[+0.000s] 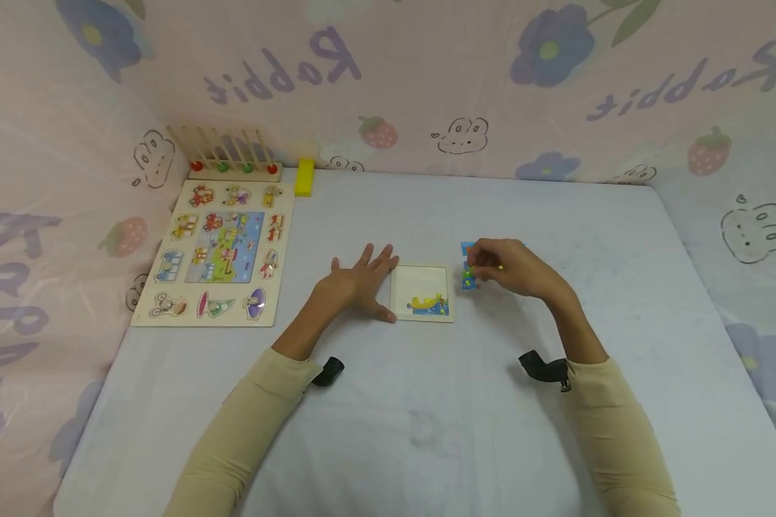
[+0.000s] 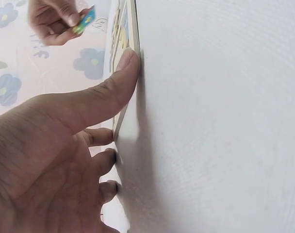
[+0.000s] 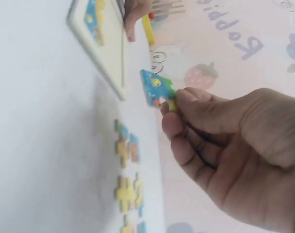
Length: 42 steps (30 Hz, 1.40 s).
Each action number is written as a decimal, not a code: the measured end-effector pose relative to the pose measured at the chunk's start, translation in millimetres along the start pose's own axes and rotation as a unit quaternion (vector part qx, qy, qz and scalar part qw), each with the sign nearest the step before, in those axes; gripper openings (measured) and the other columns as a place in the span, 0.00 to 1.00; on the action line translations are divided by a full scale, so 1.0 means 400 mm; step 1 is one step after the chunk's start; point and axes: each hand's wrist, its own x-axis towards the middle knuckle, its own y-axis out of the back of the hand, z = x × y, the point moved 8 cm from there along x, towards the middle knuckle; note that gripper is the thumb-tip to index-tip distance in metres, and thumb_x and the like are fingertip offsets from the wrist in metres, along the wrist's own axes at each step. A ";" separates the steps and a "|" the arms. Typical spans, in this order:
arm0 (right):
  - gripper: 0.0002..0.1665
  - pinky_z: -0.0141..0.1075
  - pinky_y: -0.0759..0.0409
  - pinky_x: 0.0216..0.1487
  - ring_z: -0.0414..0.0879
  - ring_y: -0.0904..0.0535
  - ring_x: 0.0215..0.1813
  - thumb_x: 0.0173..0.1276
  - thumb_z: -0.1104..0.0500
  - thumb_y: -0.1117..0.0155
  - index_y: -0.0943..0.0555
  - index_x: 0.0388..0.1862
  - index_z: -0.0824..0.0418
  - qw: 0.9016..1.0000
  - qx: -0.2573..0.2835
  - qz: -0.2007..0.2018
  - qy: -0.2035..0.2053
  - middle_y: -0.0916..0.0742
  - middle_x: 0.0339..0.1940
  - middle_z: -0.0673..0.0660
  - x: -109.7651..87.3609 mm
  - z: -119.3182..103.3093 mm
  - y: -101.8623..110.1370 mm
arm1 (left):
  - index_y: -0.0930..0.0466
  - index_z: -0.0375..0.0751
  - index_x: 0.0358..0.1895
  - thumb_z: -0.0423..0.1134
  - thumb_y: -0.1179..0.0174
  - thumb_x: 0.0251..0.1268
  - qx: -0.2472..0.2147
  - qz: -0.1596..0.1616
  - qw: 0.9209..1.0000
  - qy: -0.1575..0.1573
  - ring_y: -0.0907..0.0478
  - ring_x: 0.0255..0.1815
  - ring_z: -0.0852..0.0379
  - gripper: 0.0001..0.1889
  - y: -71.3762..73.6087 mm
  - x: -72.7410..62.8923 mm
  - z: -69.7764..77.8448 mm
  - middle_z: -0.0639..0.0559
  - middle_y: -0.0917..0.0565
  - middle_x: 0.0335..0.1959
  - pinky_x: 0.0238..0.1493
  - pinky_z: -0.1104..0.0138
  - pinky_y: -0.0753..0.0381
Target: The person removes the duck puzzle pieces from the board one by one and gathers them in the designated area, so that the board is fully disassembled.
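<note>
My right hand (image 1: 511,266) pinches a jigsaw piece (image 3: 157,87) between thumb and fingertips. The piece is blue and green with a yellow figure, and it is lifted off the table. Left of it lies a small square wooden puzzle tray (image 1: 420,280), with a few joined blue and yellow pieces (image 1: 430,306) in its lower right corner. My left hand (image 1: 357,283) spreads its fingers at the tray's left side, thumb and index finger touching its edge. Several loose jigsaw pieces (image 3: 124,194) lie under my right hand, mostly hidden by it in the head view.
At the back left lies a large wooden peg puzzle board (image 1: 284,251) with vehicle and toy pictures. Behind it stands a wooden rack (image 1: 236,172) of upright rods with red and green beads. A yellow block (image 1: 304,177) stands beside it, near the patterned curtain (image 1: 414,86).
</note>
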 end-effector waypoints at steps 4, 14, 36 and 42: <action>0.06 0.32 0.20 0.44 0.48 0.17 0.43 0.72 0.70 0.33 0.18 0.46 0.66 0.999 -0.022 -0.020 -0.023 0.11 0.41 0.59 -0.010 0.042 -0.022 | 0.63 0.54 0.87 0.62 0.27 0.60 -0.004 -0.003 1.000 0.001 0.77 0.90 0.47 0.63 0.000 -0.001 -0.001 0.57 0.73 0.89 0.80 0.26 0.62; 0.13 0.41 0.20 0.46 0.49 0.19 0.42 0.66 0.70 0.28 0.17 0.49 0.68 0.998 -0.059 -0.021 -0.030 0.13 0.39 0.59 -0.025 0.041 -0.042 | 0.64 0.55 0.87 0.62 0.26 0.60 -0.009 -0.004 1.000 0.005 0.77 0.90 0.48 0.63 -0.002 0.002 -0.002 0.58 0.74 0.88 0.81 0.26 0.63; 0.16 0.42 0.23 0.46 0.51 0.22 0.42 0.63 0.68 0.23 0.16 0.49 0.67 0.995 -0.104 -0.009 -0.007 0.17 0.37 0.60 -0.026 0.008 -0.055 | 0.64 0.55 0.87 0.62 0.26 0.60 -0.010 -0.005 1.000 0.003 0.78 0.90 0.47 0.63 -0.001 0.000 0.000 0.58 0.74 0.88 0.80 0.26 0.63; 0.15 0.44 0.21 0.49 0.51 0.20 0.43 0.65 0.68 0.25 0.16 0.50 0.67 0.994 -0.104 -0.014 0.016 0.15 0.40 0.59 -0.016 -0.034 -0.059 | 0.64 0.54 0.87 0.62 0.27 0.60 -0.010 -0.005 1.000 -0.005 0.78 0.89 0.47 0.63 -0.001 0.002 -0.002 0.57 0.74 0.88 0.80 0.25 0.63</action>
